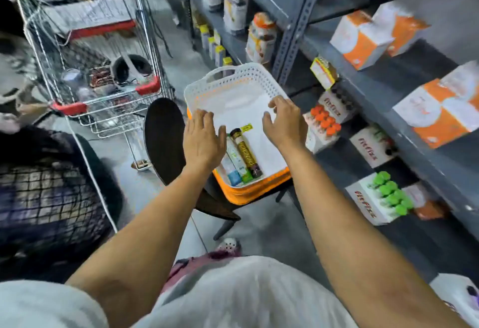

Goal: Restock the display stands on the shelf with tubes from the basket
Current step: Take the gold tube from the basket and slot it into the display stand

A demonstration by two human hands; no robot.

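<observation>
A white perforated basket [228, 79] nested in an orange one rests on a dark chair. Three tubes lie at its near end: a brown-and-gold tube [246, 152], a green-and-white tube [237, 158] and a blue-and-white tube [230, 169]. My left hand [203, 138] hovers open over the basket's left rim, just above the tubes. My right hand [286, 120] is open over the right rim, holding nothing. On the grey shelf at right stand white display stands: one with orange-capped tubes [325, 120], one with green-capped tubes [391, 193], and one with dark-capped tubes [342, 97].
A wire shopping trolley [98, 68] with red corners stands to the left of the chair [162, 136]. Orange-and-white boxes [363, 40] sit on the upper shelf. Jars [260, 34] line the far shelf. A dark mesh object [46, 198] fills the lower left.
</observation>
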